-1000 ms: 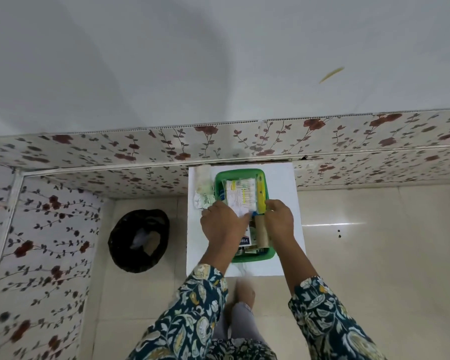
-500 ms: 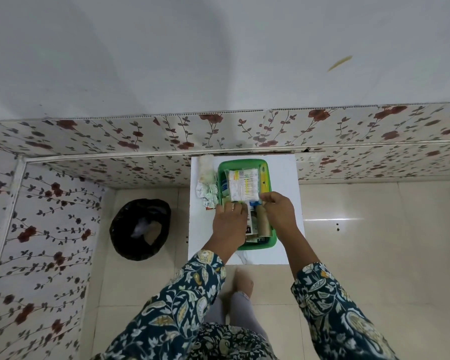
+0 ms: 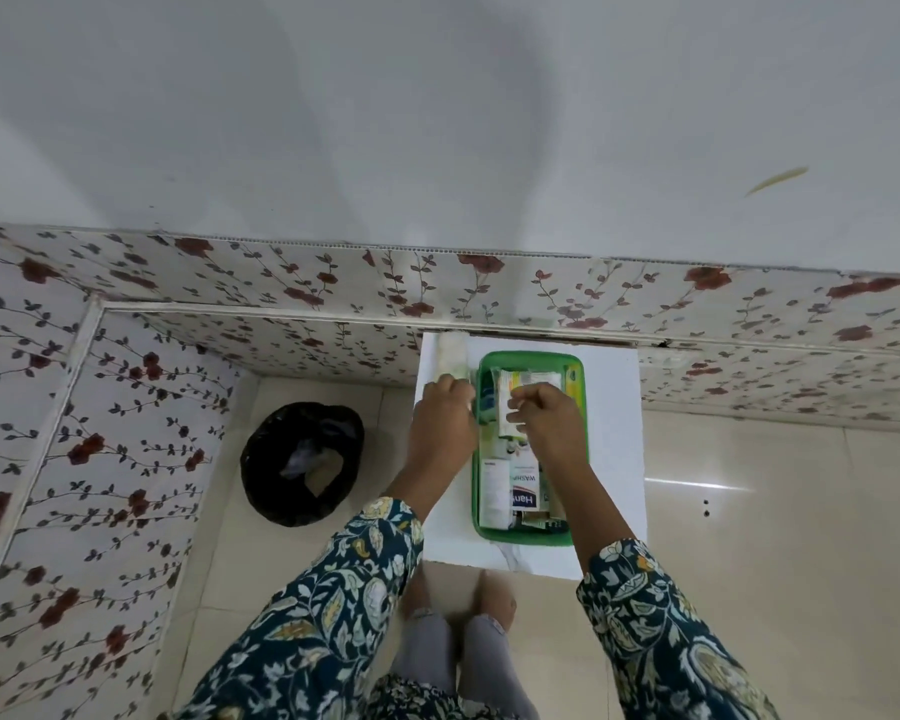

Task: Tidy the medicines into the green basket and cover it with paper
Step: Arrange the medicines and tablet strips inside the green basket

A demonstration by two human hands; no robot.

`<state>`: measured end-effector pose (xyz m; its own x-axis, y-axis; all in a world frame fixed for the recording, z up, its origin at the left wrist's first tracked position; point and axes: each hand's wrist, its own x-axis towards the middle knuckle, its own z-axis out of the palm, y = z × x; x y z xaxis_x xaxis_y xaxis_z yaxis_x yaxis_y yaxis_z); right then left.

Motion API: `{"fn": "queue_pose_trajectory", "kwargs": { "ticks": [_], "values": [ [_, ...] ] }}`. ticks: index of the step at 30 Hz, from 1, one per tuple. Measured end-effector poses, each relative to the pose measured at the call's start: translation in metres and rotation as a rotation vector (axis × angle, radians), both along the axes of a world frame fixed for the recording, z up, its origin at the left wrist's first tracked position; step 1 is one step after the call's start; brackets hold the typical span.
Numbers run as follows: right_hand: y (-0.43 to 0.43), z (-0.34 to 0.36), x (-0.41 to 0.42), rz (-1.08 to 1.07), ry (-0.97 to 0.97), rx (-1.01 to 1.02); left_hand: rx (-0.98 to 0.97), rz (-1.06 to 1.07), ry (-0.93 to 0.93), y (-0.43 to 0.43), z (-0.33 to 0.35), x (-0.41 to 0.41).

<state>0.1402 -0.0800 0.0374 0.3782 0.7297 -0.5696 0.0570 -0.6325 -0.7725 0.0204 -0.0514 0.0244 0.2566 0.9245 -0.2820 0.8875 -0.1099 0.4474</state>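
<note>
The green basket stands on a small white table against the floral wall. It holds several medicine boxes and sachets, including a white and blue hand wash sachet. My right hand is over the basket's far half, fingers pinched on a white and yellow medicine packet. My left hand is just left of the basket, fingers curled over crumpled white paper lying on the table. Most of that paper is hidden under the hand.
A black bin with scraps inside sits on the tiled floor left of the table. Floral wall panels close off the back and left. My feet are just in front of the table's near edge.
My left hand has left the basket and moved left onto the crumpled paper. My right hand has moved to the basket's far end with the packet, uncovering the near boxes.
</note>
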Motion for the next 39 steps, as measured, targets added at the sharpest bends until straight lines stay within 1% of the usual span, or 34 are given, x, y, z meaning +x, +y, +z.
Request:
{"fn": "queue_pose_trajectory", "kwargs": {
  "ticks": [2, 3, 5, 7, 8, 10, 12, 13, 15, 17, 18, 21, 24, 26, 29, 30, 31, 33, 36, 37, 39],
  "values": [
    [0.025, -0.002, -0.011, 0.019, 0.007, 0.037, -0.145, 0.235, -0.082, 0.019, -0.018, -0.009],
    [0.038, -0.004, -0.017, 0.047, -0.013, 0.050, -0.221, 0.310, -0.090, 0.026, -0.029, -0.013],
    [0.068, -0.014, -0.028, 0.164, -0.142, 0.052, -0.356, 0.373, -0.049, 0.036, -0.057, -0.021],
    [0.092, -0.025, -0.039, 0.340, -0.317, 0.021, -0.425, 0.360, 0.000, 0.039, -0.078, -0.024],
    [0.101, -0.031, -0.046, 0.431, -0.400, -0.017, -0.411, 0.338, 0.029, 0.039, -0.085, -0.024],
    [0.115, -0.042, -0.060, 0.560, -0.542, -0.123, -0.298, 0.288, 0.103, 0.037, -0.098, -0.022],
    [0.126, -0.055, -0.074, 0.614, -0.594, -0.236, -0.198, 0.265, 0.135, 0.038, -0.110, -0.022],
    [0.128, -0.060, -0.078, 0.627, -0.614, -0.281, -0.190, 0.269, 0.123, 0.039, -0.116, -0.021],
    [0.129, -0.070, -0.084, 0.660, -0.689, -0.343, -0.245, 0.322, 0.062, 0.044, -0.122, -0.022],
    [0.128, -0.074, -0.085, 0.690, -0.796, -0.335, -0.283, 0.366, 0.009, 0.051, -0.126, -0.024],
    [0.128, -0.075, -0.085, 0.673, -0.798, -0.314, -0.293, 0.377, -0.018, 0.055, -0.124, -0.026],
    [0.126, -0.062, -0.084, 0.581, -0.675, -0.245, -0.323, 0.458, -0.134, 0.062, -0.113, -0.031],
    [0.118, -0.039, -0.074, 0.477, -0.592, -0.123, -0.374, 0.642, -0.359, 0.064, -0.087, -0.036],
    [0.103, -0.022, -0.060, 0.346, -0.516, -0.039, -0.377, 0.754, -0.498, 0.065, -0.062, -0.043],
    [0.076, -0.009, -0.034, 0.164, -0.396, -0.017, -0.396, 0.796, -0.640, 0.062, -0.036, -0.052],
    [0.054, 0.007, -0.017, 0.094, -0.369, -0.033, -0.420, 0.753, -0.676, 0.054, -0.016, -0.043],
    [0.031, 0.020, -0.001, 0.044, -0.359, -0.072, -0.446, 0.704, -0.686, 0.044, 0.002, -0.033],
    [0.007, 0.012, 0.009, 0.017, -0.349, -0.153, -0.479, 0.675, -0.683, 0.034, 0.004, -0.022],
    [-0.033, 0.003, 0.002, 0.040, -0.376, -0.280, -0.550, 0.674, -0.607, 0.013, 0.003, -0.002],
    [-0.048, -0.001, -0.004, 0.073, -0.415, -0.304, -0.541, 0.672, -0.588, 0.004, 0.004, 0.005],
    [-0.073, -0.010, -0.018, 0.187, -0.553, -0.320, -0.466, 0.646, -0.532, -0.007, 0.007, 0.015]
  ]
}}
